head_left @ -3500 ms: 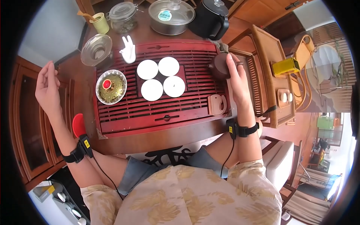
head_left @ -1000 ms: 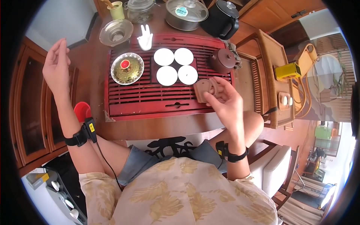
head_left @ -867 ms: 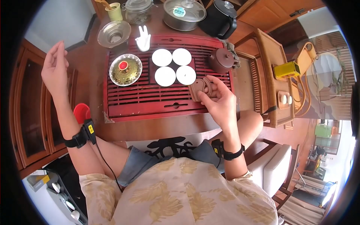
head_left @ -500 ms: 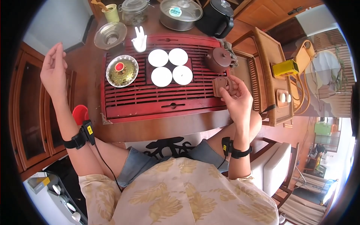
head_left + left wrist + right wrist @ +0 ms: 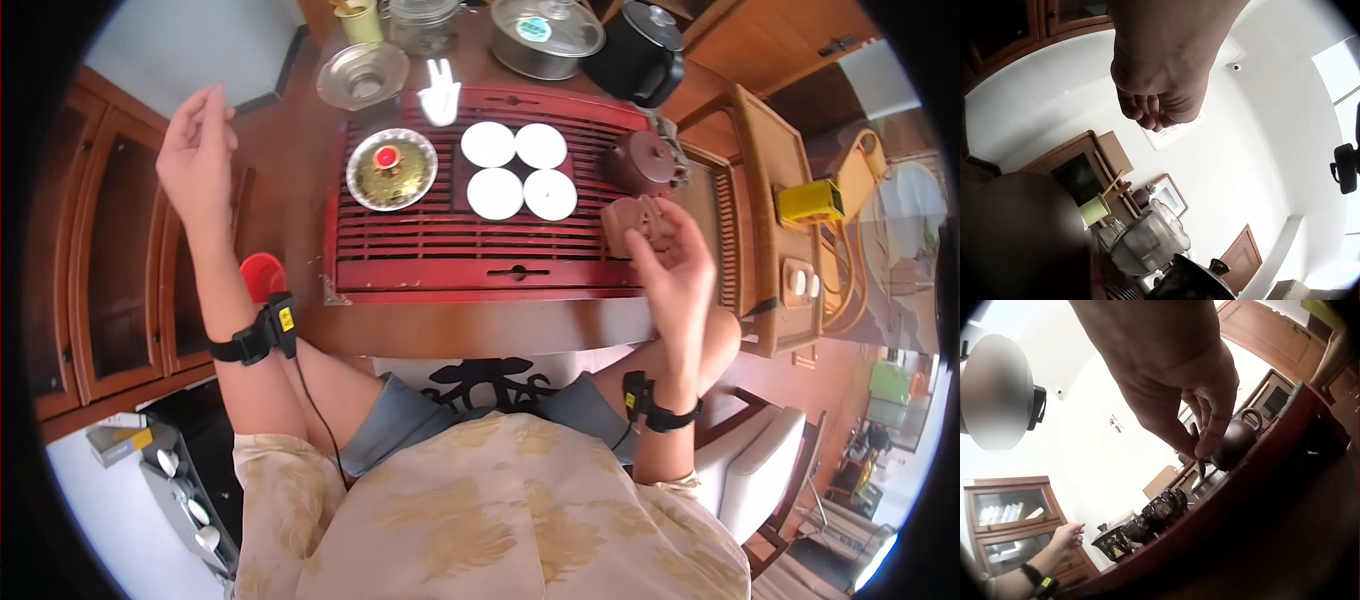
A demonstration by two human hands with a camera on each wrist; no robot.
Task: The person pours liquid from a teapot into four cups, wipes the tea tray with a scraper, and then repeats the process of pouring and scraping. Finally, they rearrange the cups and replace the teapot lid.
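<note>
My right hand (image 5: 685,265) holds a flat brown clay piece (image 5: 620,225) with a curved loop, pinched between thumb and fingers, over the front right part of the red slatted tea tray (image 5: 440,283). In the right wrist view the clay piece (image 5: 1201,467) shows edge-on as a thin dark shape below the fingertips. A brown clay teapot (image 5: 640,162) sits just behind this hand, at the tray's right side. My left hand (image 5: 198,150) is raised left of the tray, fingers loosely bent, holding nothing.
Several white-topped cups (image 5: 495,193) stand mid-tray, beside a lidded bowl with a red knob (image 5: 392,180). Behind are a white hand figurine (image 5: 440,95), a glass strainer bowl (image 5: 365,75), a lidded pot (image 5: 548,45) and a black kettle (image 5: 635,60). A red container (image 5: 262,277) stands lower left.
My right hand has left the teapot, lifted the clay piece from the tray's front right corner, carried it left towards the cups, then back right. The head view has shifted; the left hand stays raised.
</note>
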